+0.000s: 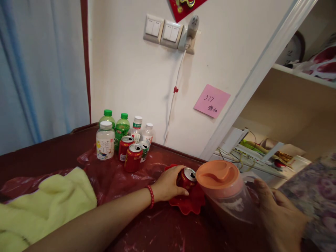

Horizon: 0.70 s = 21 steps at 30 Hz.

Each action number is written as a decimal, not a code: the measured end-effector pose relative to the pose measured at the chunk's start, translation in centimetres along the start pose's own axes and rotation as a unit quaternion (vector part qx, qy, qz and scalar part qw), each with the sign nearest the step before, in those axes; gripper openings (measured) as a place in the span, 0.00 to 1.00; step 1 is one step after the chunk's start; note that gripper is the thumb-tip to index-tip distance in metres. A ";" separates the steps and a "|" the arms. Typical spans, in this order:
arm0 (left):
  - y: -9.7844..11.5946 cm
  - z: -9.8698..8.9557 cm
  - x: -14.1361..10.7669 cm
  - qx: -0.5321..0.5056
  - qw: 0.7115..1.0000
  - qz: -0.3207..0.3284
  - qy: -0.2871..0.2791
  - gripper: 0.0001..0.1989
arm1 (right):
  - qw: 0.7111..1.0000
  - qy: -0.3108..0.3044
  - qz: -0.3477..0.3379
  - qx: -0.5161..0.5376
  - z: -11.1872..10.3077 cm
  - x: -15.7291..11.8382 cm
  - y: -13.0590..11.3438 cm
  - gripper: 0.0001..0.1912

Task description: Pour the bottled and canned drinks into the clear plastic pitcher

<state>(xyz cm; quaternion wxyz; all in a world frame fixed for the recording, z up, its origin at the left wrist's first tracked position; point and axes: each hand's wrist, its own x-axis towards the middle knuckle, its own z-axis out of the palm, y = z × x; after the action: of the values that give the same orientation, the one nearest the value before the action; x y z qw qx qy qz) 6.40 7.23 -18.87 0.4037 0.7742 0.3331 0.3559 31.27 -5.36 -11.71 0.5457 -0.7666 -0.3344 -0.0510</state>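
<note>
My left hand (169, 184) is wrapped round a red drink can (187, 179), whose top is opened. The can sits over a red scalloped dish (189, 204) on the dark red table. In my right hand (280, 213) is the handle of a clear plastic pitcher (231, 204) with an orange lid (218, 174). The pitcher leans toward the can, its lid edge close to the can's rim. Whether the two touch I cannot tell. Liquid, if any flows, does not show.
Behind to the left stand two more red cans (133, 158), a white-and-green can (144, 151), green-capped bottles (122, 127) and white-capped bottles (105, 141). A yellow towel (60, 199) lies at the left. Shelves (262, 164) with a router are at the right. A cord (172, 101) hangs down the wall.
</note>
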 end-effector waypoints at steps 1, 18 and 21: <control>0.0 0.0 0.0 -0.001 1.000 0.000 0.001 0.44 | 1.000 -0.001 0.002 0.001 0.0 0.0 0.0 0.30; -0.1 -0.1 0.0 0.007 1.000 0.010 -0.003 0.44 | 1.000 0.000 0.012 0.017 -0.1 0.1 0.5 0.31; -0.2 -0.1 0.1 0.004 1.000 0.010 -0.003 0.44 | 1.000 0.001 0.009 0.020 0.0 0.2 0.7 0.31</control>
<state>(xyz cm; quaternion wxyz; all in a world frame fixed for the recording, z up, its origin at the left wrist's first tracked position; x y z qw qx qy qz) 6.35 7.41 -18.98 0.3976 0.7801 0.3262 0.3563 31.82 -5.40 -12.14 0.5618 -0.7585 -0.3278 -0.0400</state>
